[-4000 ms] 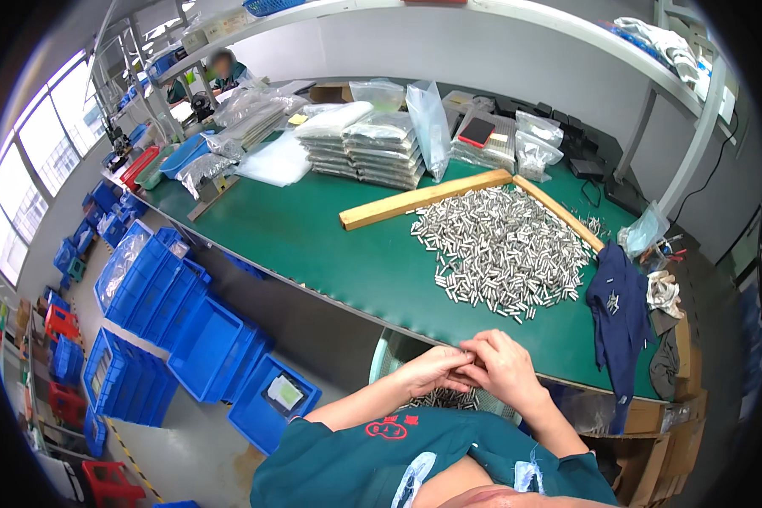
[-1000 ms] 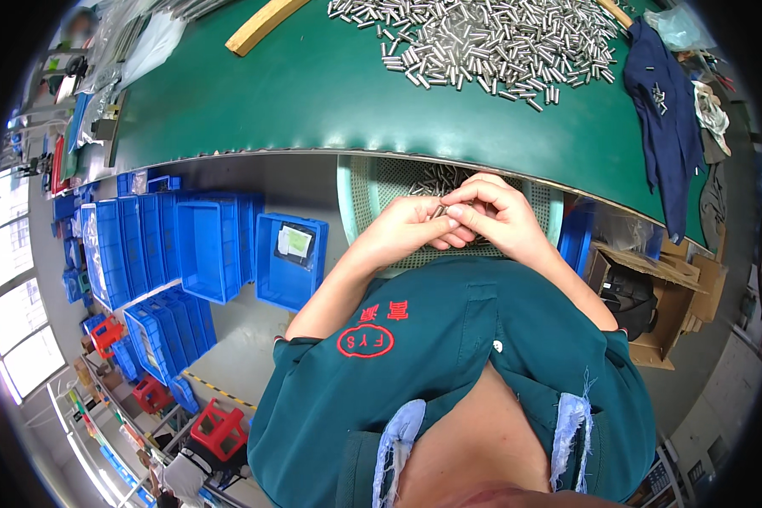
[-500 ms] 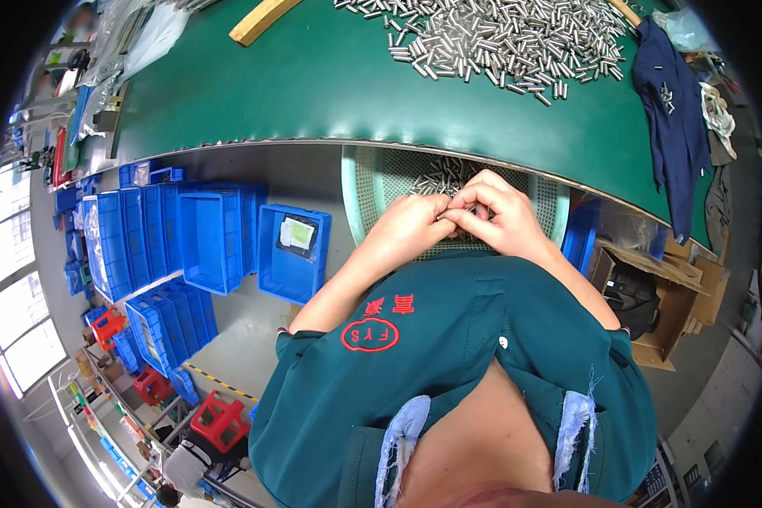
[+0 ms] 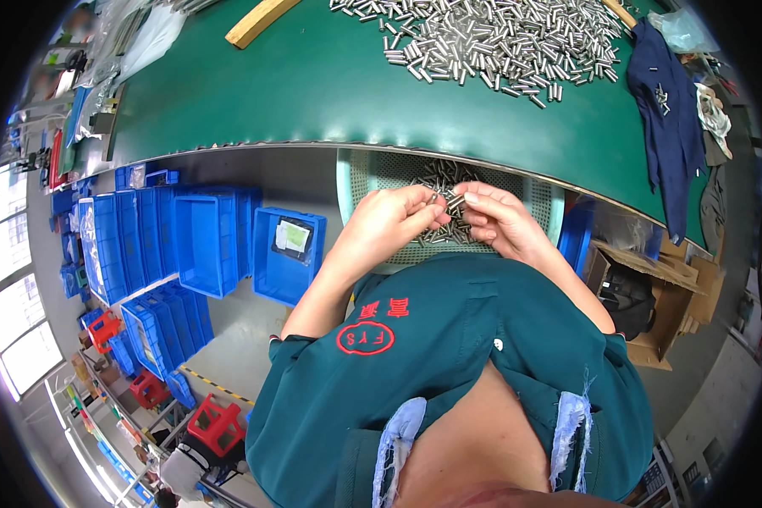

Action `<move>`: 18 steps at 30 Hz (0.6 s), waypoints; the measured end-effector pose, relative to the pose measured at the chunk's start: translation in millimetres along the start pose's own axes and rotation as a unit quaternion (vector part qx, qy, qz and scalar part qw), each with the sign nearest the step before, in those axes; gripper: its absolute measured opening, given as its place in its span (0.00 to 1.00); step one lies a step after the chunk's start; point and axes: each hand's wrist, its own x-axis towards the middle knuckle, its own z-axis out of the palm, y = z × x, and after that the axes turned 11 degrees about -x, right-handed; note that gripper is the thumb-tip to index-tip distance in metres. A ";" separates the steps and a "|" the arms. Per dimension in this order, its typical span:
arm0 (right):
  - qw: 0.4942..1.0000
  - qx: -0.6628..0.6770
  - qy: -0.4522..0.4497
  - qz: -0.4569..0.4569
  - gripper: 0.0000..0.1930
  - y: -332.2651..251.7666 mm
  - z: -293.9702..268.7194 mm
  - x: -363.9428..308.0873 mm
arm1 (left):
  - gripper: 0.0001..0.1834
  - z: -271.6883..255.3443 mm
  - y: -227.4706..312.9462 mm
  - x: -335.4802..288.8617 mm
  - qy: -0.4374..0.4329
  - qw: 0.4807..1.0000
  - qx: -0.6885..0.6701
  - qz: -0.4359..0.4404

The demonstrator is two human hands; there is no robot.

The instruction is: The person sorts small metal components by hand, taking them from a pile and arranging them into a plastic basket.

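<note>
Over a pale green perforated basket [image 4: 345,182], my two hands are close together but apart. My right hand [image 4: 508,223] pinches a short shiny metal pin [image 4: 455,202] between thumb and forefinger, its other fingers curled. My left hand [image 4: 389,222] is closed too, with thumb and fingers pinched together and what looks like the end of another metal pin [image 4: 434,198] at its fingertips. Loose metal pins [image 4: 438,173] lie in the basket beneath and beyond my fingers. The basket sits partly under the table's near edge, which hides its far side.
On the green table [image 4: 254,102] a large heap of metal pins [image 4: 508,42] spreads, with a wooden bar [image 4: 261,21] to its left. A dark blue garment [image 4: 665,118] hangs over the right edge. Blue crates [image 4: 288,254] stand left; an open cardboard box [image 4: 652,339] stands right.
My hands have drawn apart; before, their fingertips met over the basket. The pin in my right fingers now shows plainly, and more pins are visible between the hands.
</note>
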 end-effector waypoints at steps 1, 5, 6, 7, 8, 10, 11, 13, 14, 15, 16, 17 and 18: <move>0.994 -0.085 0.022 -0.058 0.10 -1.0 1.3 -0.5 | 0.13 0.5 0.6 0.0 0.000 1.000 -0.004 0.008; 0.979 -0.171 0.036 -0.100 0.06 -4.2 -3.1 -3.1 | 0.12 5.2 3.7 0.6 -0.007 1.000 0.024 0.015; 0.979 -0.172 0.040 -0.103 0.06 -0.8 -1.2 -1.5 | 0.12 7.4 2.8 1.4 -0.010 0.998 0.052 0.033; 0.964 -0.206 0.029 -0.167 0.06 3.5 4.7 0.5 | 0.12 9.7 3.1 1.7 -0.014 0.995 0.081 0.052; 0.942 -0.241 0.020 -0.231 0.06 4.5 7.5 1.4 | 0.12 11.8 5.8 3.1 -0.021 0.995 0.081 0.059; 0.880 -0.413 0.086 -0.220 0.07 -0.8 11.1 -3.9 | 0.10 15.2 14.1 2.3 -0.020 0.965 0.258 0.048; 0.847 -0.460 0.096 -0.248 0.06 -6.2 16.0 -7.0 | 0.12 15.0 17.5 3.3 -0.028 0.958 0.284 0.032; 0.788 -0.533 0.097 -0.293 0.05 -19.3 17.1 -16.8 | 0.12 15.8 19.5 -0.6 -0.034 0.975 0.210 0.060; 0.783 -0.537 0.108 -0.294 0.05 -28.1 15.8 -23.8 | 0.13 15.2 19.1 -1.2 -0.035 0.988 0.132 0.074; 0.796 -0.488 0.138 -0.330 0.05 -38.7 16.0 -33.2 | 0.15 13.7 15.2 -0.5 -0.051 0.992 0.101 0.059; 0.805 -0.438 0.165 -0.365 0.05 -49.0 14.6 -42.3 | 0.15 12.8 14.9 -0.3 -0.054 0.991 0.101 0.065; 0.776 -0.421 0.229 -0.410 0.05 -65.5 6.1 -49.6 | 0.16 11.5 17.9 -2.5 -0.048 0.992 0.101 0.056; 0.740 -0.402 0.293 -0.453 0.05 -85.0 -11.5 -52.4 | 0.17 9.2 16.0 -1.2 -0.043 0.993 0.099 0.047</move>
